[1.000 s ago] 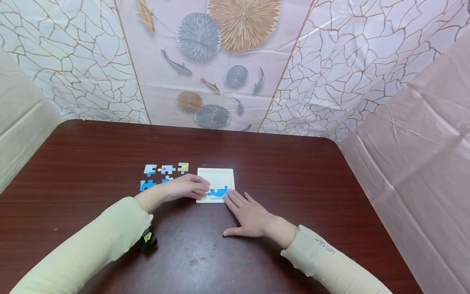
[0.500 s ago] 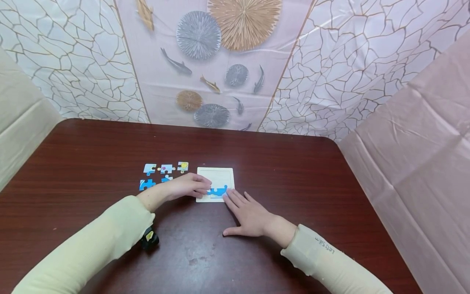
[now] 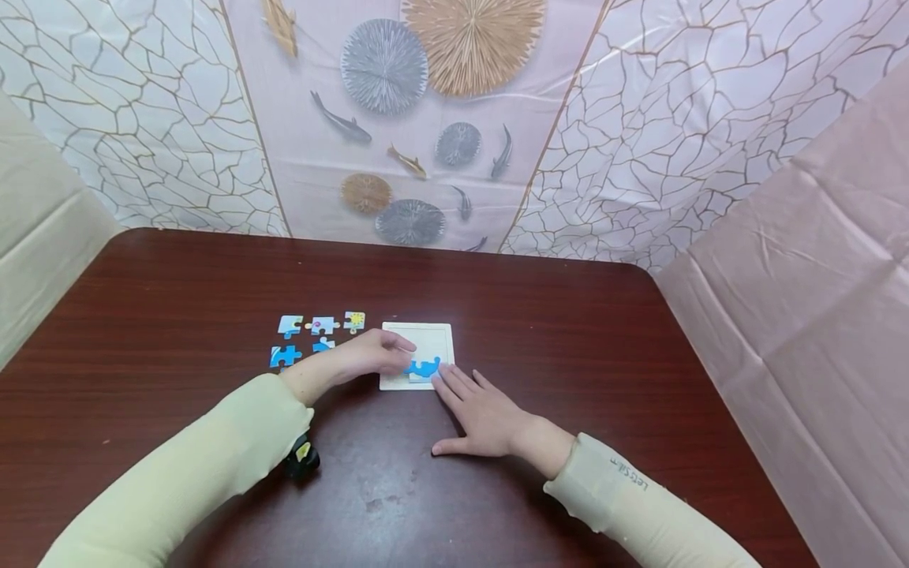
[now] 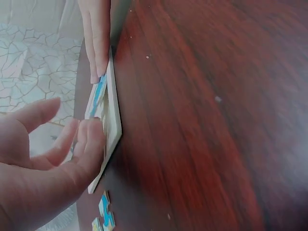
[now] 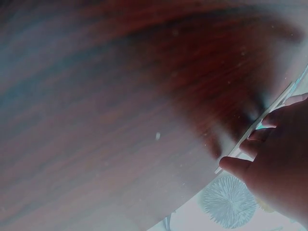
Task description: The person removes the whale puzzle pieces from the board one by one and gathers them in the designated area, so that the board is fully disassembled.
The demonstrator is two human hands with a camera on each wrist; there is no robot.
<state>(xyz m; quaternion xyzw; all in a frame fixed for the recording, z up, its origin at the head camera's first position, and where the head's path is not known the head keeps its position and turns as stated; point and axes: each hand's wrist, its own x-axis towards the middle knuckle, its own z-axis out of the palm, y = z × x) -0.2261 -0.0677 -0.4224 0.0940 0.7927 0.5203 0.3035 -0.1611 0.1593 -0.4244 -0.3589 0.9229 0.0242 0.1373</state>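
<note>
A square white puzzle tray (image 3: 417, 335) lies on the table, with joined blue puzzle pieces (image 3: 424, 368) in its near right part. My left hand (image 3: 369, 353) is over the tray's left side. In the left wrist view the left hand's fingers (image 4: 91, 139) are bent at the tray beside the pieces, the thumb standing apart from them; no held piece shows. Spread out, my right hand (image 3: 483, 414) rests its fingertips on the tray's right near corner and the edge of the blue pieces. The left hand hides part of the tray.
Loose pieces lie left of the tray: a sun piece (image 3: 354, 320), a light-blue piece (image 3: 324, 325), a yellow-and-blue piece (image 3: 289, 326), a blue piece (image 3: 285, 356) and one partly hidden by the left wrist. Patterned cloth walls (image 3: 454, 197) stand behind the brown table (image 3: 533, 308).
My left hand has shifted slightly right and up over the tray, its thumb and fingers parting more. The right hand stays in place.
</note>
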